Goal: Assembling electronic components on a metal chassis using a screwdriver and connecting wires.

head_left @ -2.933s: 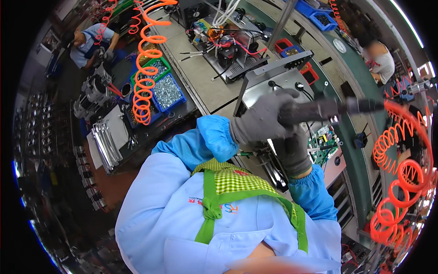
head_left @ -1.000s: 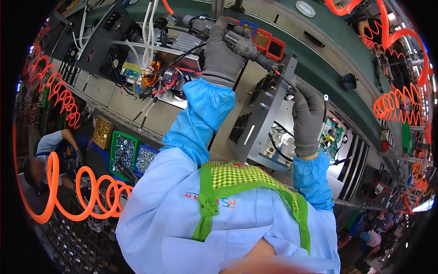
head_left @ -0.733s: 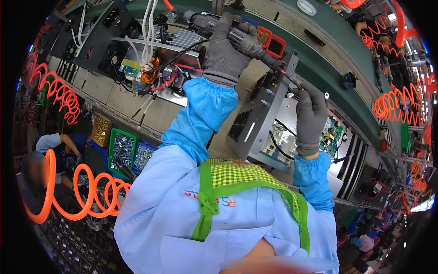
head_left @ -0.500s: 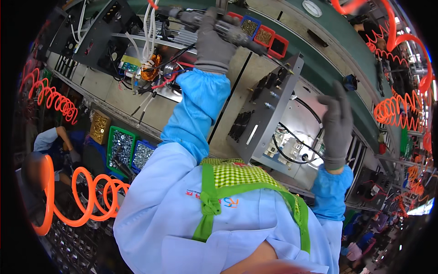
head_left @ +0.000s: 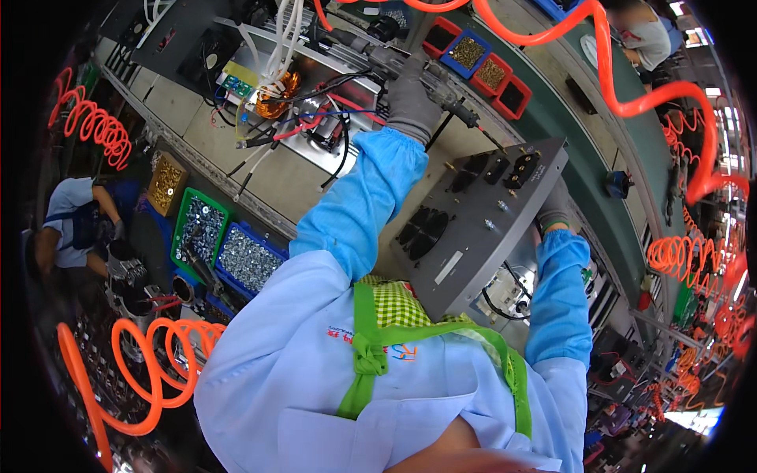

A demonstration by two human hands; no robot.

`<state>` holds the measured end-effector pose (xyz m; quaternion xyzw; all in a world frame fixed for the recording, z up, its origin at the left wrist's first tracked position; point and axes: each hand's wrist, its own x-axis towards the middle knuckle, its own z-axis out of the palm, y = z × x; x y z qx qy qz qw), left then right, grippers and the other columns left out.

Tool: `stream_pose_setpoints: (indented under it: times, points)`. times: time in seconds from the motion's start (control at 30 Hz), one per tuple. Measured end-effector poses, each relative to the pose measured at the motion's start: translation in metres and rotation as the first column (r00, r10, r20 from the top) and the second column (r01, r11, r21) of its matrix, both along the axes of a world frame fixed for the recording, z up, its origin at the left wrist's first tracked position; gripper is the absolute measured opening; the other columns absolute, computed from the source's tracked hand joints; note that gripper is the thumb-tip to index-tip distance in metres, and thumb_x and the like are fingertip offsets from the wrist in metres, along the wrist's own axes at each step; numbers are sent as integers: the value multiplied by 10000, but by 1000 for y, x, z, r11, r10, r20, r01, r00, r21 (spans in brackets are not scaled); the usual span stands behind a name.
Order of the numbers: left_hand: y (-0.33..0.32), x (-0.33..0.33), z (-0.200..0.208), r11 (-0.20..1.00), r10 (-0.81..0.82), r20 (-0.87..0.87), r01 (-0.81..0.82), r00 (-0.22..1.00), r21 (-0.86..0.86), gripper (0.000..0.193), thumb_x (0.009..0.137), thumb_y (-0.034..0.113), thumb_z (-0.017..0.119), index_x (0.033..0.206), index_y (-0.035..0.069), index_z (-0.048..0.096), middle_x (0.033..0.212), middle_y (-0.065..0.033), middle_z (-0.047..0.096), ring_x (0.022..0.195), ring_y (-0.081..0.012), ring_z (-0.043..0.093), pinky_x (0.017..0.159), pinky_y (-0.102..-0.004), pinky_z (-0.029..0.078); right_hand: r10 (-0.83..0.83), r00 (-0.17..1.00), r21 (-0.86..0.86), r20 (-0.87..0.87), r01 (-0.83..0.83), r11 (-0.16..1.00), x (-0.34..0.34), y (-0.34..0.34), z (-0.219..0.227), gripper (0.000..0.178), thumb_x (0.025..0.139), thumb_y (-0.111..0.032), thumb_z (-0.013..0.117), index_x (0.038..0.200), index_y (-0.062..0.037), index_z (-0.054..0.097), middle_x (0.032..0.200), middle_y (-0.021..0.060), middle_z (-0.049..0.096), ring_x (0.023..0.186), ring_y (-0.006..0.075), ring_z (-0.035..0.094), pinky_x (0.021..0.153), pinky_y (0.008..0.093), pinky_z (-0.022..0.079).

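My left hand [head_left: 413, 104], in a grey glove, is wrapped around a power screwdriver [head_left: 369, 54]. The driver's long bit slants down to the right and ends at the far part of a dark grey metal panel [head_left: 485, 240]; whether it touches a screw I cannot tell. Black sockets, round vent grilles and brass and silver posts sit on the panel's face, which leans toward me. Behind the panel's right edge is my gloved right hand [head_left: 557, 206], its fingers hidden. Part of a white base with black cables [head_left: 505, 293] shows behind the panel, beside my right forearm.
Small red and blue bins [head_left: 467, 52] of screws stand at the back. Left of me lies an opened unit with a copper coil [head_left: 277, 96] and loose wires. Green and blue trays [head_left: 251, 257] hold hardware. Orange coiled hoses [head_left: 607, 71] hang around. Another person [head_left: 77, 213] works at left.
My right hand has dropped from above the unit to behind the panel. The panel now leans more toward me. The screwdriver's bit has come down to the panel's far part.
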<state>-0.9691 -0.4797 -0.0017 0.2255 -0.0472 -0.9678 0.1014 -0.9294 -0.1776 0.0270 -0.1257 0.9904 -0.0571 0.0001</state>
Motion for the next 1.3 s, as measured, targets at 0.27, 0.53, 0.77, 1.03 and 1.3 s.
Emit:
stream_pose_setpoints:
  times: [0.27, 0.53, 0.77, 1.03, 1.3]
  points:
    - [12, -4, -9, 998, -25, 53, 28, 998, -61, 233, 837, 223, 677, 996, 76, 590, 870, -44, 567, 788, -178, 577, 785, -382, 537, -21, 1000, -94, 20, 22, 995, -7, 42, -41, 260, 811, -248, 542, 921, -46, 666, 940, 191, 651, 912, 363, 606, 781, 449, 473]
    - [14, 4, -11, 991, -7, -28, 4, 1000, -135, 193, 837, 209, 673, 920, 69, 569, 827, -52, 573, 763, -178, 589, 755, -365, 546, 4, 1000, -273, 21, 2, 962, -11, 57, -68, 250, 806, -227, 560, 917, -25, 657, 928, 204, 652, 887, 385, 607, 763, 459, 478]
    - [22, -4, -13, 984, -60, -43, 51, 997, -173, 191, 862, 225, 647, 947, 68, 579, 846, -57, 583, 785, -182, 597, 762, -357, 543, -71, 993, -492, 96, 109, 864, -22, 89, -99, 233, 807, -223, 578, 898, -25, 663, 897, 203, 657, 860, 382, 615, 739, 446, 481]
    - [-17, 3, 14, 999, -32, -201, 31, 979, -8, 186, 806, 178, 708, 865, 75, 566, 816, -72, 570, 758, -171, 582, 686, -342, 547, -131, 960, -967, 250, 254, 18, -30, 114, 17, 267, 957, -197, 490, 1095, 20, 562, 1030, 119, 610, 845, 181, 594, 730, 229, 484]
    - [-44, 101, 103, 972, -232, -389, 201, 892, -118, 232, 912, 290, 580, 891, 60, 595, 712, -63, 583, 778, -226, 604, 692, -355, 530, 249, 921, -925, 299, 344, -160, 139, -26, 146, 266, 917, 5, 462, 1179, 21, 500, 1176, 144, 556, 1053, 181, 567, 831, 229, 499]
